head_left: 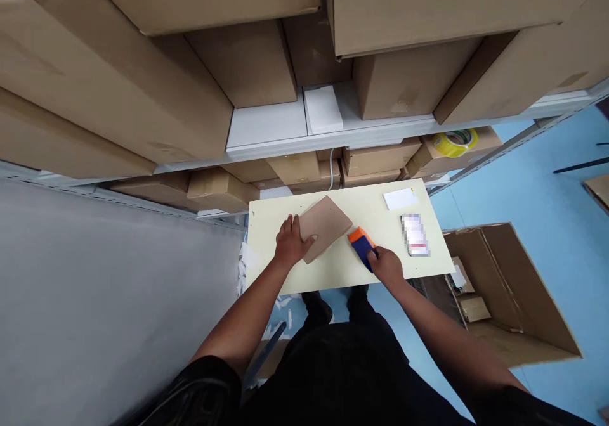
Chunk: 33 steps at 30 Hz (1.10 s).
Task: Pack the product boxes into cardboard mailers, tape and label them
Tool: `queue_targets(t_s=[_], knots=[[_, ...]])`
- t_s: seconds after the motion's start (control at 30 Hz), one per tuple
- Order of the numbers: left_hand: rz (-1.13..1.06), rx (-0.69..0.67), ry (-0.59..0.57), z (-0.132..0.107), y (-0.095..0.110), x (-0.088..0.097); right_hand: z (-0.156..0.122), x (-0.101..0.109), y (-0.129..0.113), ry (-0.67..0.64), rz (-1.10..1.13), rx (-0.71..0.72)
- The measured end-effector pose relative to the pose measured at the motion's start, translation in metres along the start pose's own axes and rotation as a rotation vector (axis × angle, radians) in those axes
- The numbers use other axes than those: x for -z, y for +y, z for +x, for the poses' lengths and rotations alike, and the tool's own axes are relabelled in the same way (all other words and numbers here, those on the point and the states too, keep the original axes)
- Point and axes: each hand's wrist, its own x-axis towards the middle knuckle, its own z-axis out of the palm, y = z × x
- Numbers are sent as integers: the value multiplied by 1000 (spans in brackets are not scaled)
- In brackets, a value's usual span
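A small flat brown cardboard box lies turned at an angle on the pale yellow tabletop. My left hand holds its left side, the thumb over its top face and the fingers along the edge. In my right hand is a blue hand-held tool with an orange end; its exact kind is not clear. The orange end points at the box's right corner, a small gap apart. Right of the tool lie a white card and a phone-like item with a blurred face.
Metal shelving packed with cardboard cartons rises behind the table. A yellow tape roll rests on a carton at the right. An open carton stands right of the table, with small boxes inside. A grey wall bounds the left.
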Motion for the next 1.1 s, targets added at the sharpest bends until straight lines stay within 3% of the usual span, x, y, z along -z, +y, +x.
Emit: queue_targets(t_s=[0.1,0.17,0.23,0.33,0.4,0.53,0.6,0.8,1.1], knots=[[-153,-21,103,-5,-11,-10,11,1,-1,153,-340,170],[-226,31,155,-9,-18,-12,19,-5,-2,126,-480,194],[-278,110,126,-13,-24,-10,21,-11,-3,99,-508,182],[-296,158,9,-18,-32,-2,14,-15,-2,200,-396,241],[-258,155,-56,-21,-34,6,6,-18,-5,195,-218,286],[-189,157,-245,-27,-33,20,0,-37,-31,-175,248,93],[-192,161,-331,-29,-33,22,2,-51,-49,-282,345,19],[-483,317,-272,-38,-30,4,11,-67,-78,-309,352,-1],[-594,313,-243,-62,-22,-15,-2,-58,-86,-227,219,97]])
